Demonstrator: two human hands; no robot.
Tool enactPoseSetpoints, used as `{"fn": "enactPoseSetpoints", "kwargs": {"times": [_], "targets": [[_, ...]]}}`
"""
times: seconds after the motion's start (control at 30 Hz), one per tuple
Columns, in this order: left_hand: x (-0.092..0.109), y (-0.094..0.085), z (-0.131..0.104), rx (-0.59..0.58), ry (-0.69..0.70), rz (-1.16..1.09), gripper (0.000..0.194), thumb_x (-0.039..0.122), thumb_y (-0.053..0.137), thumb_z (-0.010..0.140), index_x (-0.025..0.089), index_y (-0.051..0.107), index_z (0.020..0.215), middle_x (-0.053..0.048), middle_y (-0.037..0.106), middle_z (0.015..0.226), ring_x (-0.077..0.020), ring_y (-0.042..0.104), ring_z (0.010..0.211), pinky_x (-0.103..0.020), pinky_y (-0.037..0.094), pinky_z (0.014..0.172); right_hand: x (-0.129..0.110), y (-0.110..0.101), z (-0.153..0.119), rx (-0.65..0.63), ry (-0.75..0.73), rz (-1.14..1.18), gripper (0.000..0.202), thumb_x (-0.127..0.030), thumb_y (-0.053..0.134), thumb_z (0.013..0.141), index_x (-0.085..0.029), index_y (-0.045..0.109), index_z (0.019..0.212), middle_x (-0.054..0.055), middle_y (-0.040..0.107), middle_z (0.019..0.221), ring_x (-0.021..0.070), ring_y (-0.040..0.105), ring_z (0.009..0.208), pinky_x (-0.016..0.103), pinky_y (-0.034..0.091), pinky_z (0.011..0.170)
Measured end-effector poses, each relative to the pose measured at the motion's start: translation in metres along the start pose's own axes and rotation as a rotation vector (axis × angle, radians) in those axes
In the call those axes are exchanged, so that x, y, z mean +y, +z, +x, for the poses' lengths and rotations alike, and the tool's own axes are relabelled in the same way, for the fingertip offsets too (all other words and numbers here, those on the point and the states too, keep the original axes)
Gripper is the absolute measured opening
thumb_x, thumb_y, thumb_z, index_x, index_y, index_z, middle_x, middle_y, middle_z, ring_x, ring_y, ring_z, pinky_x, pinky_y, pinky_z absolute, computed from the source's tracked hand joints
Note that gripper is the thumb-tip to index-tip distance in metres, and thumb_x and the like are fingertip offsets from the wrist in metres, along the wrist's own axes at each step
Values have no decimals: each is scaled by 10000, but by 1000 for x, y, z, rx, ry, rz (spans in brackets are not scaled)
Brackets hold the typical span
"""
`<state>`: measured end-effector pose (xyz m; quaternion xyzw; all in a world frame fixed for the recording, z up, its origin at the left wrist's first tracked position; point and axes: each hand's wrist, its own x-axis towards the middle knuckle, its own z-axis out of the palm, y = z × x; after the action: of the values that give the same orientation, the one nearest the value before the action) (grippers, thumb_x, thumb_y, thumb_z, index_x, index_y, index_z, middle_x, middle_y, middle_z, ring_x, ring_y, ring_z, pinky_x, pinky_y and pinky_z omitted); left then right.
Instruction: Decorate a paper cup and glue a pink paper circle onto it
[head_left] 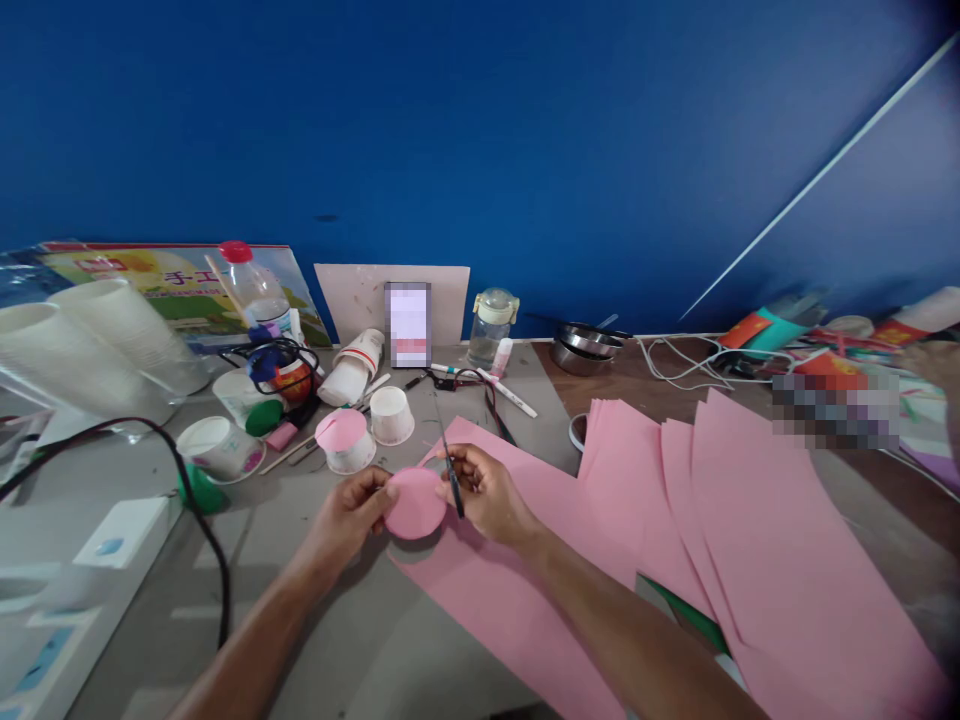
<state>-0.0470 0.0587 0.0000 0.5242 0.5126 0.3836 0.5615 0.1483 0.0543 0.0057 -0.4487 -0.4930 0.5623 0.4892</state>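
A round pink paper disc (416, 503) is held up between my hands. My left hand (361, 510) pinches its left edge with thumb and fingers. At its right edge is my right hand (484, 492), closed around dark scissors (454, 482) whose tip points up and away. A thin pink strip curls just above the disc. Under my right hand and forearm lies a large pink paper sheet (517, 610). Behind the disc stand a white paper cup with a pink top (345, 440) and a plain white paper cup (391, 415).
Stacked pink sheets (780, 540) cover the right side. A phone (408, 325) leans at the back beside a glass jar (492, 325) and metal bowls (585, 350). On the left are stacked cups (97, 340), a bottle (255, 285) and a black cable (217, 550).
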Motion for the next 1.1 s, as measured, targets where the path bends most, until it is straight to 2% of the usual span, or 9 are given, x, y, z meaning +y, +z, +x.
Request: {"fn": "enactPoseSetpoints", "kwargs": {"times": [0.07,0.13,0.23,0.33,0.5,0.67,0.8,0.9,1.1], "targets": [[0,-1,1,60,2,-81,383,502,741,695,160,582,626,49,466,525,-73,383,475,-202,287,456,3,4,0,13,-1,22,378,-242,787,615,-192,634,957,-36,589,668,101,522,598,213,422,551],[-2,0,2,76,1,-187,396,512,755,687,161,580,634,53,467,526,-66,375,472,-195,272,455,5,6,0,82,2,67,389,-248,790,604,-193,633,955,-35,589,668,101,516,590,211,418,541],[-6,6,1,41,-11,-316,400,529,769,676,160,615,701,54,484,538,-62,387,469,-192,264,455,7,7,3,234,-9,167,391,-260,782,592,-191,625,944,-33,591,674,103,512,588,214,419,539],[-8,14,-3,-20,-59,-336,399,503,791,663,152,657,798,49,507,568,-63,395,474,-194,283,456,7,11,3,313,-36,231,366,-262,758,605,-198,613,935,-34,593,676,110,524,596,222,427,544],[-8,21,-5,4,-107,-290,372,458,805,652,149,626,757,53,494,532,-62,369,457,-197,270,440,10,23,-5,245,-5,209,361,-231,752,618,-194,612,949,-51,558,644,97,504,568,211,406,518],[-9,11,0,73,-70,-284,333,427,779,677,146,627,775,52,494,549,-58,354,468,-196,271,450,11,21,-2,197,17,237,394,-255,753,623,-192,587,975,-57,570,643,94,512,557,213,399,511],[-4,8,-1,-23,-102,-127,325,432,764,667,147,615,712,50,479,478,-71,356,447,-205,252,436,8,9,3,138,17,226,476,-238,781,592,-211,569,1018,-38,622,723,118,571,646,226,438,566],[2,11,-2,-100,-135,-56,343,436,792,605,156,611,688,53,487,473,-80,376,433,-213,272,430,7,4,4,101,32,154,435,-232,775,596,-207,580,984,-45,601,695,105,536,602,222,411,548],[-1,11,-1,-32,-102,-176,342,437,795,641,157,610,708,56,492,508,-62,363,441,-199,260,430,11,7,6,166,22,139,387,-268,755,610,-203,577,947,-58,532,634,101,475,559,219,369,517]]}}
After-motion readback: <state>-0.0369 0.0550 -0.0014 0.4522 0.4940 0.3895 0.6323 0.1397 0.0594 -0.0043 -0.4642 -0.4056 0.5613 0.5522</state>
